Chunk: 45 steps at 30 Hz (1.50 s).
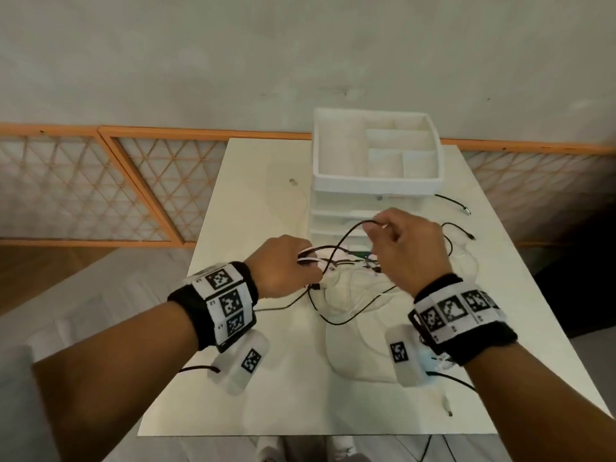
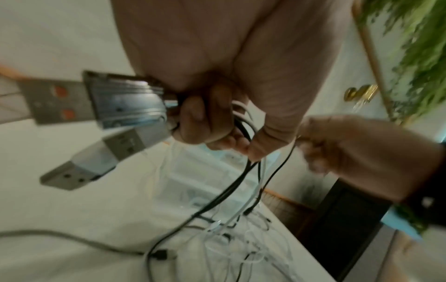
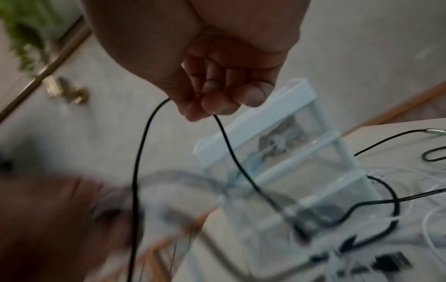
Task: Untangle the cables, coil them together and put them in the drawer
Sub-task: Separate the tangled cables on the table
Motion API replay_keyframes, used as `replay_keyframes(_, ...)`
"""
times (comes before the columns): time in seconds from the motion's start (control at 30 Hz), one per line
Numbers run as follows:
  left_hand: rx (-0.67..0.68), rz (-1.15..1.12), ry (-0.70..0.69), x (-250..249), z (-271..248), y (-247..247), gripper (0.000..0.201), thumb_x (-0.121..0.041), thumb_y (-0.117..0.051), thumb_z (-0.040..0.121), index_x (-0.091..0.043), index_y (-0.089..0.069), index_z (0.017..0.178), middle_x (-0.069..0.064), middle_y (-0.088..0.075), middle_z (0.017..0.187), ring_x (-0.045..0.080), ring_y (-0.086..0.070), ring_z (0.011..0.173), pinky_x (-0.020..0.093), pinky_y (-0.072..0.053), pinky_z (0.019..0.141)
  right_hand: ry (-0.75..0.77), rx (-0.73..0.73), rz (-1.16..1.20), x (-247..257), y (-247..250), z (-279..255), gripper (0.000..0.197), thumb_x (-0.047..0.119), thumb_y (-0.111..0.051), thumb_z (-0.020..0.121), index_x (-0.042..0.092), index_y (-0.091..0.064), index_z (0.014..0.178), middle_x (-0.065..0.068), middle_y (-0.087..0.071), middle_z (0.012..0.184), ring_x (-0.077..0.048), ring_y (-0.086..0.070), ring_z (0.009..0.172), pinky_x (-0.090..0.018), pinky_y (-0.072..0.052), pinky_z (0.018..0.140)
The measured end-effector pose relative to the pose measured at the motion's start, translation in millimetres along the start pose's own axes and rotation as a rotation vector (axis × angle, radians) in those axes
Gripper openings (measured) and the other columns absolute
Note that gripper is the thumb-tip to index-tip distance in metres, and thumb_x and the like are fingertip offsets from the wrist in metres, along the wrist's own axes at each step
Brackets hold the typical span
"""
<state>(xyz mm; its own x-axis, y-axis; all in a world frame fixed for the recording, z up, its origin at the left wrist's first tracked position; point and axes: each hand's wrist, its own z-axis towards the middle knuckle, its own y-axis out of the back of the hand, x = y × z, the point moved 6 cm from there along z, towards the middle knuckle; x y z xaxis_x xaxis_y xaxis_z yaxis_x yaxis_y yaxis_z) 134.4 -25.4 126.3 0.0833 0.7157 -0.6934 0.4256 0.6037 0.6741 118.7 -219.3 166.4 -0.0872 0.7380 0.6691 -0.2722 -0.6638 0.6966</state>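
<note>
A tangle of black and white cables lies on the white table in front of a white drawer unit. My left hand grips a bundle of black and white cables, with USB plugs sticking out of the fist. My right hand is raised above the tangle and pinches a loop of black cable between thumb and fingertips. That black cable runs down to the left hand. Loose black cable ends lie to the right of the drawers.
The drawer unit's top is an open tray with compartments; its clear drawers look closed. A low orange lattice fence stands behind the table. A door with a brass handle and a green plant are off to the side.
</note>
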Motion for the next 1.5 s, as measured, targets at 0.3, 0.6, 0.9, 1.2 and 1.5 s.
replay_keyframes(0.3, 0.076, -0.018, 0.241, 53, -8, -42, 0.010, -0.029, -0.056, 0.090, -0.021, -0.056, 0.086, -0.006, -0.067, 0.074, 0.015, -0.054, 0.066, 0.028, -0.039, 0.060, -0.372, -0.323, 0.313, -77, 98, 48, 0.019, 0.024, -0.056, 0.091, 0.027, -0.070, 0.078, -0.003, -0.076, 0.089, -0.011, -0.060, 0.047, -0.025, -0.046, 0.049)
replay_keyframes(0.6, -0.091, -0.244, 0.019, -31, 2, -16, 0.032, -0.028, -0.056, 0.097, -0.007, -0.066, 0.076, -0.005, -0.058, 0.053, 0.003, -0.036, 0.035, 0.017, -0.030, 0.040, 0.040, 0.269, -0.087, -65, 35, 2, 0.069, 0.015, -0.072, 0.083, 0.040, -0.045, 0.142, 0.005, -0.061, 0.099, 0.005, -0.048, 0.061, -0.028, -0.047, 0.076)
replay_keyframes(0.9, -0.008, -0.555, 0.041, -72, 8, -39, 0.034, -0.031, -0.044, 0.103, -0.011, -0.057, 0.079, 0.003, -0.059, 0.057, 0.013, -0.029, 0.042, 0.020, -0.026, 0.041, 0.042, 0.000, 0.089, -36, 44, 4, 0.011, 0.033, -0.071, 0.087, 0.026, -0.065, 0.081, 0.007, -0.062, 0.060, -0.004, -0.053, 0.050, -0.027, -0.047, 0.058)
replay_keyframes(1.2, -0.090, -0.523, 0.097, -39, 3, -38, 0.031, -0.030, -0.039, 0.105, -0.011, -0.054, 0.085, -0.002, -0.056, 0.060, 0.012, -0.043, 0.059, 0.026, -0.033, 0.058, -0.175, -0.118, 0.141, -79, 85, 40, 0.016, 0.041, -0.065, 0.088, 0.029, -0.062, 0.078, 0.006, -0.073, 0.067, -0.013, -0.060, 0.057, -0.045, -0.058, 0.079)
replay_keyframes(1.5, -0.131, -0.636, 0.174, -31, -4, -28, 0.047, -0.053, -0.046, 0.097, -0.009, -0.058, 0.082, -0.008, -0.031, 0.054, 0.010, -0.026, 0.045, 0.022, -0.029, 0.044, -0.150, 0.233, -0.248, -87, 58, 32, 0.021, 0.029, -0.067, 0.085, 0.031, -0.065, 0.105, 0.011, -0.061, 0.073, -0.017, -0.063, 0.084, -0.029, -0.047, 0.085)
